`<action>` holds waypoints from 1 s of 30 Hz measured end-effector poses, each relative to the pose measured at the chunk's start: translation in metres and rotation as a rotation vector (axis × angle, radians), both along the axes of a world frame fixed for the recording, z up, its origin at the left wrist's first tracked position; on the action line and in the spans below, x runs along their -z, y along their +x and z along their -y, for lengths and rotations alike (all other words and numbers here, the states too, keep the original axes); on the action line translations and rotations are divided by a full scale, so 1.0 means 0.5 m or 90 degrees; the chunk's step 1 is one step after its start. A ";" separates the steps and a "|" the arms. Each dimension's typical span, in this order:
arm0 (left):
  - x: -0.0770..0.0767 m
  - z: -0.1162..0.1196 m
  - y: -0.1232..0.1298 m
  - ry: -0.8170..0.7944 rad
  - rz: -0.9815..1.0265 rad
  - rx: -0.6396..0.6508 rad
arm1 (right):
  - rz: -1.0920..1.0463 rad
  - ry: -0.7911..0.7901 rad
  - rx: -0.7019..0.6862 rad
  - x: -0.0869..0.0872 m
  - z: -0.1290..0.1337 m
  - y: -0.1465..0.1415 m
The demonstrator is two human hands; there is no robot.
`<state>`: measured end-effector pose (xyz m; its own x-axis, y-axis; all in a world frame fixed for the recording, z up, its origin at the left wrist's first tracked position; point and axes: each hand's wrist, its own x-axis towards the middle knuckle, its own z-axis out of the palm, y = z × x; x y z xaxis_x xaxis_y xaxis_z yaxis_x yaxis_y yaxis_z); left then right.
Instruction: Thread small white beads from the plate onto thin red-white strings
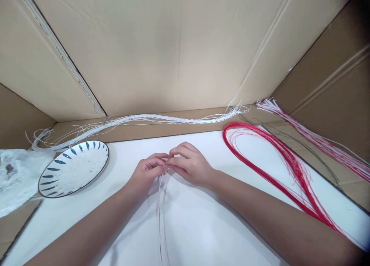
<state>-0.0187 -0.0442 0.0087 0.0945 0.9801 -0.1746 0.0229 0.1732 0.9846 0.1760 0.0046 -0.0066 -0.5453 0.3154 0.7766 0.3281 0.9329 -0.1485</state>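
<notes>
Two bare hands meet near the middle of the white bench [202, 231], fingertips close together over a thin strand [160, 219]. The left hand [150, 169] has its fingers curled and its thumb pressed in toward them, pinching the strand near its upper end; the right hand [192, 164] reaches in with bent fingers, its thumb and index finger at the same spot, though whether it grips the strand too is not clear. From the fingertips, the strand runs down toward six o'clock, whitish at the top and partly red lower down, with a fainter pale line beside it. Taking the hands as the centre of the dial, an oval-looking plate [78, 169] with blue marks around its rim sits at nine o'clock, and farther out that way is a crumpled, translucent plastic bag [23, 177], next to the plate. White cords [162, 119] stretch from ten o'clock through twelve to one o'clock, along the foot of the cardboard wall [173, 58]. Red cords [303, 181] lie in a long loop from two toward four o'clock, partly behind the right forearm. Beyond them, a red-and-white bundle [323, 144] extends from two toward three o'clock, with thin dark strands [315, 154] between the two.
</notes>
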 end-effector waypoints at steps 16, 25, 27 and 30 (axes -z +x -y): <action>-0.010 0.031 0.021 -0.073 0.169 0.049 | -0.103 0.105 0.092 -0.019 0.033 -0.013; -0.001 0.033 0.030 -0.027 0.250 0.063 | -0.208 -0.034 0.039 -0.028 0.065 -0.025; 0.003 0.034 0.034 0.002 0.231 0.036 | -0.216 -0.041 0.074 -0.029 0.070 -0.029; 0.007 0.044 0.048 0.050 0.185 -0.011 | -0.193 0.026 0.146 -0.028 0.071 -0.037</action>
